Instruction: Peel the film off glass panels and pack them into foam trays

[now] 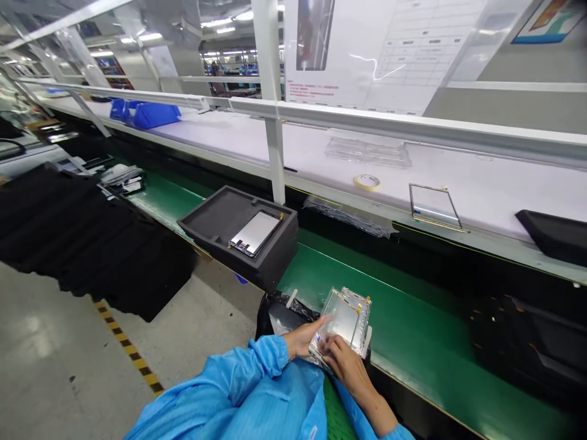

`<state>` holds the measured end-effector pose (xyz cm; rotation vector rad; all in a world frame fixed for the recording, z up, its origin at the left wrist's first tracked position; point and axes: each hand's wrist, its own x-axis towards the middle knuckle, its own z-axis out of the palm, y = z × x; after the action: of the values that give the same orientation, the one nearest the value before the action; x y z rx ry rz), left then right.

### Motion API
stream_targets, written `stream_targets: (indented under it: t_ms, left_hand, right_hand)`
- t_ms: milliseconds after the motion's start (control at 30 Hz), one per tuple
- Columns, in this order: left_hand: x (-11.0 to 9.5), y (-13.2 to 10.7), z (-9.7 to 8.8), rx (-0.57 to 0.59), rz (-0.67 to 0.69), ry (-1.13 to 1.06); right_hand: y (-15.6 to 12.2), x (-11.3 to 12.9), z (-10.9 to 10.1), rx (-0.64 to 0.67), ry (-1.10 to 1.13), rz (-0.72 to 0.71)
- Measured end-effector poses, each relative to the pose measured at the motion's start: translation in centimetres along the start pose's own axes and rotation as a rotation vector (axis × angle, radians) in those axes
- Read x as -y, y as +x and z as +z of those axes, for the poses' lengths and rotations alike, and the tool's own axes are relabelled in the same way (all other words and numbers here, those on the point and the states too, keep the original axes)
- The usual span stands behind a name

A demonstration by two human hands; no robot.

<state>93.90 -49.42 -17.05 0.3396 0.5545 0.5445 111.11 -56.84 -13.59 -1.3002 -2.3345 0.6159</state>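
My left hand [300,339] grips the left edge of a clear touch screen panel [342,318], thumb lying over its face. The panel has a thin light frame and a small yellow-orange flex tab near its top right. My right hand [346,363] bends its fingers over the panel's lower end, fingertips together; whether a film or tab is pinched there is hidden. Partly covered by the panel, a silver framed plate [364,315] with another yellow tab lies beneath and to the right. Both sit at the near edge of the green bench [413,330], above a dark plastic-lined bin [287,321].
A black foam tray [206,217] left of my hands carries a silver display module [257,232]. On the white shelf are a tape roll [367,181], another framed panel [435,205] and a black tray [557,235]. A white post [275,159] rises behind the foam tray.
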Motion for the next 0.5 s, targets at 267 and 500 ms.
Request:
stream_targets:
  t_ms: [267,500]
  left_hand:
    - [-0.8,-5.4,-1.0,0.033,0.021,0.084]
    - [-1.8,-9.8,-1.0,0.219,-0.019,0.246]
  right_hand:
    - [1.4,2.7,2.1,-0.097,0.128,0.156]
    - [0.2,-1.8,-8.7,-0.964,0.707,0.601]
